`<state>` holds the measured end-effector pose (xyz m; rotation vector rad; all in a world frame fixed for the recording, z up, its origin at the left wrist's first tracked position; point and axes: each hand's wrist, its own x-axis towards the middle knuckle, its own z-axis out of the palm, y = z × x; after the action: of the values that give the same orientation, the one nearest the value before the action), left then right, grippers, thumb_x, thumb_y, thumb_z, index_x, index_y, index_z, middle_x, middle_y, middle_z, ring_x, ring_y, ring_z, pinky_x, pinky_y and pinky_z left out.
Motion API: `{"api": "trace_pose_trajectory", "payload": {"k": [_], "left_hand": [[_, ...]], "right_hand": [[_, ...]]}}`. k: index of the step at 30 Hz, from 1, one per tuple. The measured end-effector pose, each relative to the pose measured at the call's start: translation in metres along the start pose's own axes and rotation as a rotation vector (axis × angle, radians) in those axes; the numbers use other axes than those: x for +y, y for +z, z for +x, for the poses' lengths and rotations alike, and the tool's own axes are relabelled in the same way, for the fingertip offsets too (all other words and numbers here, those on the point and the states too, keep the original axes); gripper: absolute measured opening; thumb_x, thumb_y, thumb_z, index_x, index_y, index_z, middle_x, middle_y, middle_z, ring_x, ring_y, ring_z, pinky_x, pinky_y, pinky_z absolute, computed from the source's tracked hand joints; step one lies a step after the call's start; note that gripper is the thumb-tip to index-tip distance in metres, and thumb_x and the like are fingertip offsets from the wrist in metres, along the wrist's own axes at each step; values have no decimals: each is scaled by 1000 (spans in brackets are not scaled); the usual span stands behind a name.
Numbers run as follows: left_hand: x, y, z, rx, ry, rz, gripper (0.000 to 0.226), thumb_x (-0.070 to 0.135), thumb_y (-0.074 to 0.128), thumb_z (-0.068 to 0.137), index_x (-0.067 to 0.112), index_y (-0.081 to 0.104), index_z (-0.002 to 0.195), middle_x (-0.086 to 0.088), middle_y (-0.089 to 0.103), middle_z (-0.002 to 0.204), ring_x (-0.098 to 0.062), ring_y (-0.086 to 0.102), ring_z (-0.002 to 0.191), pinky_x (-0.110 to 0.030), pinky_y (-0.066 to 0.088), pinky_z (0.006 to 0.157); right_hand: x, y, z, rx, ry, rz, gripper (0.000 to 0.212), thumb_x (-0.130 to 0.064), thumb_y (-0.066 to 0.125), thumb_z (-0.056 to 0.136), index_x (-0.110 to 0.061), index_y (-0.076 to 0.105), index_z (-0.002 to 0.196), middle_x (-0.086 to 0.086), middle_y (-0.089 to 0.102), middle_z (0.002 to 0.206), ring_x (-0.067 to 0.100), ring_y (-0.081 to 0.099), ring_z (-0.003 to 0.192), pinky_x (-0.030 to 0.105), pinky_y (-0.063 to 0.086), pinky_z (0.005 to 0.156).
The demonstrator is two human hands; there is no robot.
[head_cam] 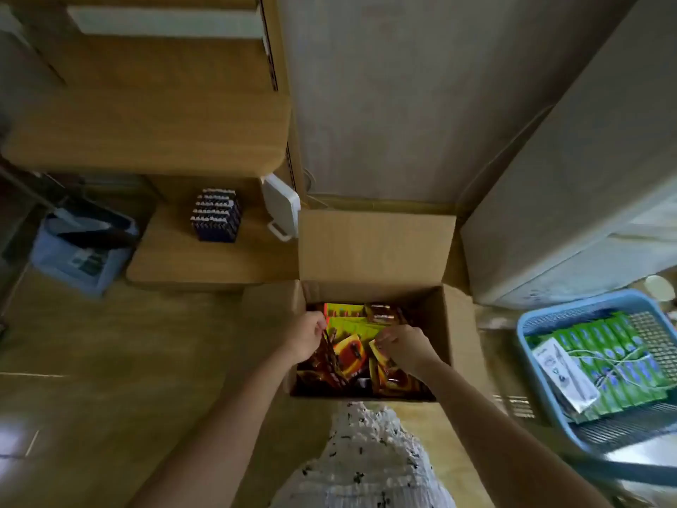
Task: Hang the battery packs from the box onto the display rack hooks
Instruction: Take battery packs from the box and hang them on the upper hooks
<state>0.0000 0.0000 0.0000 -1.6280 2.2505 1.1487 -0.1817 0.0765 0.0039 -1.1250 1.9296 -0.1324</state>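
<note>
An open cardboard box [373, 247] stands on the floor below me, its flaps spread out. Inside lie several yellow, green and red battery packs [348, 317]. My left hand [306, 337] reaches into the box's left side, fingers pinched on a dark red pack [329, 355]. At the right side my right hand [404, 348] is closed on the top edge of a yellow pack [377, 352]. No display rack hooks are in view.
A wooden shelf unit [146, 141] rises at the left, with a stack of dark blue battery packs [216, 218] on its low shelf. A blue basket [542, 324] of green packs sits at the right. A blue bin [80, 251] stands far left.
</note>
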Motion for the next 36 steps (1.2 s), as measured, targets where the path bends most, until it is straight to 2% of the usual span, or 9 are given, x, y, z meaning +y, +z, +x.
{"api": "trace_pose_trajectory", "payload": {"k": [4, 8, 10, 16, 21, 25, 30, 33, 36], "left_hand": [[-29, 37, 42, -12, 96, 125, 27, 3, 44, 92, 11, 62, 111, -8, 61, 123, -23, 57, 111, -34, 48, 93], [-51, 67, 80, -59, 247, 372, 45, -7, 42, 87, 13, 52, 126, -5, 47, 136, -23, 40, 127, -35, 39, 102], [-56, 73, 93, -58, 319, 536, 48, -7, 43, 86, 13, 50, 128, -6, 46, 136, -24, 36, 127, -36, 36, 102], [-52, 75, 99, -33, 469, 978, 25, 7, 49, 88, 12, 64, 107, -7, 53, 123, -26, 35, 122, -35, 28, 100], [-49, 78, 106, -183, 376, 985, 23, 0, 52, 85, 10, 64, 101, -10, 62, 115, -26, 48, 116, -37, 32, 102], [-46, 71, 105, -167, 376, 936, 24, -2, 52, 83, 10, 64, 101, -11, 64, 112, -28, 53, 112, -35, 33, 98], [-57, 51, 102, -162, 432, 759, 16, 16, 56, 89, 16, 65, 102, -5, 68, 107, -27, 58, 106, -32, 40, 92], [-61, 36, 99, -160, 444, 610, 13, 22, 55, 90, 20, 63, 100, 1, 66, 111, -21, 58, 107, -34, 45, 89], [-57, 21, 94, -100, 446, 339, 11, 23, 57, 89, 21, 65, 98, 5, 65, 104, -13, 58, 99, -31, 46, 86]], "right_hand": [[19, 36, 48, -52, -48, -108, 34, -14, 36, 91, -7, 67, 103, 12, 65, 115, 29, 60, 104, 39, 52, 89], [37, 71, 96, -48, -119, -165, 28, -11, 43, 92, -10, 60, 115, 10, 61, 120, 26, 58, 109, 30, 50, 87], [44, 82, 114, -55, -127, -200, 29, -11, 47, 91, -9, 56, 119, 12, 58, 125, 27, 57, 112, 34, 51, 92], [52, 97, 125, -51, -202, -400, 60, -23, 65, 83, -17, 38, 136, 6, 36, 145, 25, 35, 135, 40, 42, 105], [42, 106, 128, -31, -387, -625, 68, -25, 66, 81, -18, 30, 140, 5, 35, 147, 26, 27, 138, 41, 20, 116], [37, 100, 126, -73, -474, -909, 47, -37, 57, 87, -25, 48, 131, 2, 50, 136, 23, 36, 131, 39, 24, 111], [46, 63, 110, 58, -272, -385, 38, -42, 57, 87, -22, 53, 120, 5, 62, 117, 24, 59, 107, 38, 50, 89], [55, 38, 104, 69, -149, -4, 40, -35, 63, 84, -19, 54, 120, 7, 66, 110, 24, 64, 99, 39, 54, 85], [58, 25, 92, 70, -84, 350, 31, -26, 66, 83, -16, 59, 112, 1, 68, 98, 19, 66, 92, 26, 53, 72]]}}
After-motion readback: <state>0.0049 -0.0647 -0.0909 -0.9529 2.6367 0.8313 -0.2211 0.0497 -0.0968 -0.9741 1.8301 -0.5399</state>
